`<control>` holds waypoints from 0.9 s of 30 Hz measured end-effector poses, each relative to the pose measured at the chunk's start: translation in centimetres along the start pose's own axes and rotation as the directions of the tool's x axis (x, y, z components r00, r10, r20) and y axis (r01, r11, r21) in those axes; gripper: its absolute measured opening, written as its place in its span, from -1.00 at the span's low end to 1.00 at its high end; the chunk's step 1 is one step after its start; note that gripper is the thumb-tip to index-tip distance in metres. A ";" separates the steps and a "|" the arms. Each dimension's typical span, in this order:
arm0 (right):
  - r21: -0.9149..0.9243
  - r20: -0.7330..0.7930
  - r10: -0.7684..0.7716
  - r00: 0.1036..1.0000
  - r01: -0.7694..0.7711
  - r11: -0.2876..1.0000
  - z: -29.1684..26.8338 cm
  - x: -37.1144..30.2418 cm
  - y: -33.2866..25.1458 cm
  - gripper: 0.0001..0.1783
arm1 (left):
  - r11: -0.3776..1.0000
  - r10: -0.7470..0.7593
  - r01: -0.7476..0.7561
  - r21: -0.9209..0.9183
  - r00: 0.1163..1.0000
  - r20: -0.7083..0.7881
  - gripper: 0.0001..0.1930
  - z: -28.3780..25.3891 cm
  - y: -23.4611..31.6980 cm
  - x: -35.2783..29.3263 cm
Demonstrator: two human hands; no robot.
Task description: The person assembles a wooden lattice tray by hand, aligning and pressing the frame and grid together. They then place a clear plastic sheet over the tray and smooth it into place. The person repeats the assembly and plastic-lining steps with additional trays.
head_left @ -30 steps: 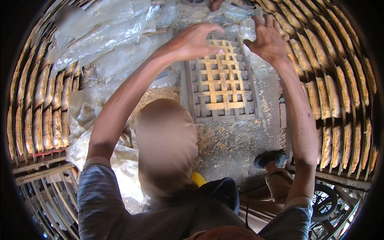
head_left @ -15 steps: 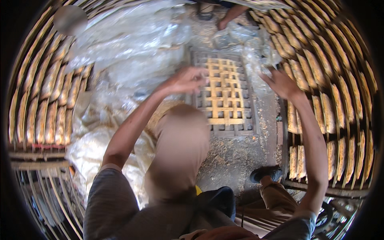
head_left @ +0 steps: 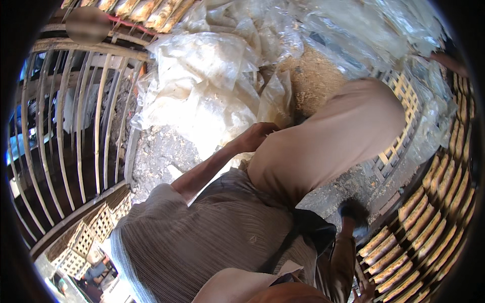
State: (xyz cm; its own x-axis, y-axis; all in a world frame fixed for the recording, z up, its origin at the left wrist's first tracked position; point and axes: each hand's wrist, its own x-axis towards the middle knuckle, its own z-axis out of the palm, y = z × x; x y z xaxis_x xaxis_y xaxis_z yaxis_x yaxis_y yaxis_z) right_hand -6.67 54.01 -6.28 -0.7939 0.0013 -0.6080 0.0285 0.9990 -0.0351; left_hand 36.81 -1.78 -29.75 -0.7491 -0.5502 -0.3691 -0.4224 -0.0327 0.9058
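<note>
My left hand point(head_left: 258, 137) is low beside my bent knee, near a crumpled clear plastic sheet point(head_left: 202, 76). Its fingers are bent and partly hidden by my leg, so I cannot make out whether they hold anything. At the lower right edge, my right hand point(head_left: 365, 293) is by the bamboo rack point(head_left: 359, 270), its visible fingers apart. Long tan slabs point(head_left: 399, 252) lie in rows on that rack. Beyond my knee, a woven bamboo lattice panel point(head_left: 402, 101) rests on the floor, partly covered by my leg.
A slatted bamboo rack point(head_left: 76, 126) stands at the left, with more tan slabs point(head_left: 146, 12) above it. Brown grains point(head_left: 313, 78) lie beyond my knee. Another person's arm point(head_left: 451, 63) reaches in at the far right. Woven panels point(head_left: 83, 237) stand at lower left.
My view and body have turned left and leaned down. The left hand has gone from above the lattice panel to beside my knee; the right has dropped to the rack at lower right.
</note>
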 end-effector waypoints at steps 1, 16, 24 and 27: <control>0.077 -0.038 0.010 0.999 -0.008 0.997 1.8 -1.2 0.3 -0.30 | 0.989 0.127 -0.128 0.070 0.992 0.024 -0.57 0.3 1.3 1.6; 0.675 -0.347 0.071 0.935 0.197 0.711 11.0 -1.9 -8.7 -0.33 | 0.734 -0.147 0.363 0.575 0.910 -0.387 -0.54 4.2 -5.7 4.4; 0.756 -0.333 0.219 0.917 0.121 0.643 12.0 1.7 -11.9 -0.35 | 0.683 -0.249 0.463 0.565 0.875 -0.415 -0.53 4.4 -4.0 2.5; 0.768 -0.290 0.199 0.936 0.103 0.632 12.2 3.5 -13.6 -0.35 | 0.644 -0.314 0.544 0.538 0.829 -0.463 -0.53 4.4 -2.3 0.4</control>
State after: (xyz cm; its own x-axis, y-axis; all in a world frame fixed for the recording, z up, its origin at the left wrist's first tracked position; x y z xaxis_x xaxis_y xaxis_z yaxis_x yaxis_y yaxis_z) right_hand -2.39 39.88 -17.59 -0.9135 0.2135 -0.3465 0.4027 0.5969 -0.6939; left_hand 35.23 1.72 -32.86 -0.2519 -0.8321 -0.4941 -0.9541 0.1282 0.2705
